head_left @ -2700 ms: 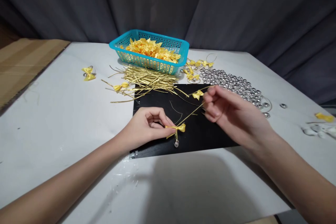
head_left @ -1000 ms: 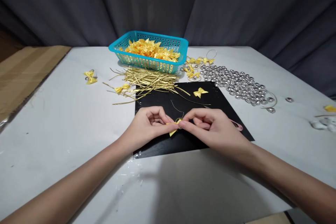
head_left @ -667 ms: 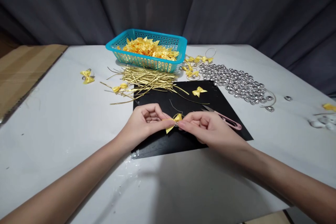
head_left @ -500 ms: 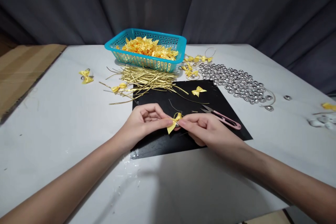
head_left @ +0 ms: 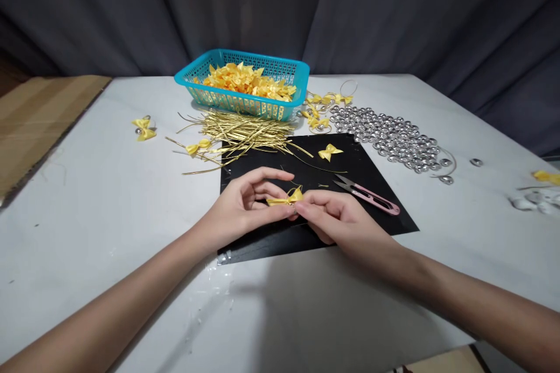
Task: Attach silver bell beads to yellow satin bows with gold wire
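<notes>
My left hand [head_left: 245,207] and my right hand [head_left: 336,218] meet over a black mat [head_left: 262,242], both pinching one small yellow ribbon bow [head_left: 286,199] tied with gold wire. The left index finger is lifted; thumb and other fingers hold the bow's left side. My right fingertips grip its right side. Any bell under the bow is hidden by the fingers. A second yellow bow [head_left: 330,152] lies loose on the mat further back. Pink thread snips [head_left: 371,198] lie on the mat just right of my right hand.
A teal basket [head_left: 210,73] full of yellow bows stands at the back. A heap of gold wire ties [head_left: 245,131] lies before it. Silver bells [head_left: 394,140] spread at the right. Stray bows [head_left: 142,127] and cardboard [head_left: 35,116] are on the left.
My right hand pulled a long gold wire outward, then came in to meet the left at the bow. The bow has since been turned flatter, and my left index finger has lifted.
</notes>
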The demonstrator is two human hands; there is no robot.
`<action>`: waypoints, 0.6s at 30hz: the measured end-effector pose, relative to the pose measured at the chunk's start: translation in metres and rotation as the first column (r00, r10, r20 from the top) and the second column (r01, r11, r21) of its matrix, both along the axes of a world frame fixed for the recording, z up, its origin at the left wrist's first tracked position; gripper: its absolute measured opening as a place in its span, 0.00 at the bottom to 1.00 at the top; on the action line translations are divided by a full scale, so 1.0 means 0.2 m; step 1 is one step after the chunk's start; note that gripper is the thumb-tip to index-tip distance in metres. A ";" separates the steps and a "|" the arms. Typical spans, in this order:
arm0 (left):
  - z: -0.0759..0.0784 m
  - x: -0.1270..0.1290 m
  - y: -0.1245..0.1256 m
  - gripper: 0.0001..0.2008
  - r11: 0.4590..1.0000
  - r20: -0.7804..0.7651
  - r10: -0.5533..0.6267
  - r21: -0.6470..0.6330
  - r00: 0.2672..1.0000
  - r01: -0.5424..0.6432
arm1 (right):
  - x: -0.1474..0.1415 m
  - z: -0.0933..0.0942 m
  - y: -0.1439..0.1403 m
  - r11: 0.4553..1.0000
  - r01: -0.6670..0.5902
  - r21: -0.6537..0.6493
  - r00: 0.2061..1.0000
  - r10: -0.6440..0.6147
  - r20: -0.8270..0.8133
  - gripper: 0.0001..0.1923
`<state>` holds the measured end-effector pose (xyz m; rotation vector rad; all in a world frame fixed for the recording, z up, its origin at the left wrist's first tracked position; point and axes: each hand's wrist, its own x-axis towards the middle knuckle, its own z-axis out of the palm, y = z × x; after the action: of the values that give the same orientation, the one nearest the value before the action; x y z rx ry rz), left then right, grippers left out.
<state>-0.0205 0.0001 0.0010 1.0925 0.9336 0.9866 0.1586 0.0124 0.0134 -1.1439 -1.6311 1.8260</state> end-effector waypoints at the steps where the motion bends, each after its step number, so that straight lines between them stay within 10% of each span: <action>1: 0.00 0.00 0.00 0.17 1.000 -0.015 -0.017 0.007 1.000 0.017 | 0.00 0.01 0.01 1.000 -0.005 -0.010 1.000 0.006 0.005 0.18; 6: -0.01 0.01 0.00 0.09 0.998 -0.051 0.049 -0.023 0.997 -0.050 | 0.11 0.08 0.09 0.983 -0.131 -0.125 0.991 0.126 -0.052 0.12; 13: -0.01 0.00 0.00 0.06 0.990 0.005 0.120 -0.080 0.993 -0.119 | 0.33 0.24 0.23 0.963 0.232 0.136 0.952 -0.196 -0.236 0.12; 18: 0.02 0.02 0.00 0.05 0.981 -0.041 0.151 -0.121 0.988 -0.155 | 0.40 0.31 0.25 0.797 0.476 0.371 0.867 -0.354 -0.351 0.13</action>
<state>-0.0167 0.0003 0.0040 0.9453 1.1031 1.0247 0.2394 0.0630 0.0749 -0.9108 -1.3975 1.1755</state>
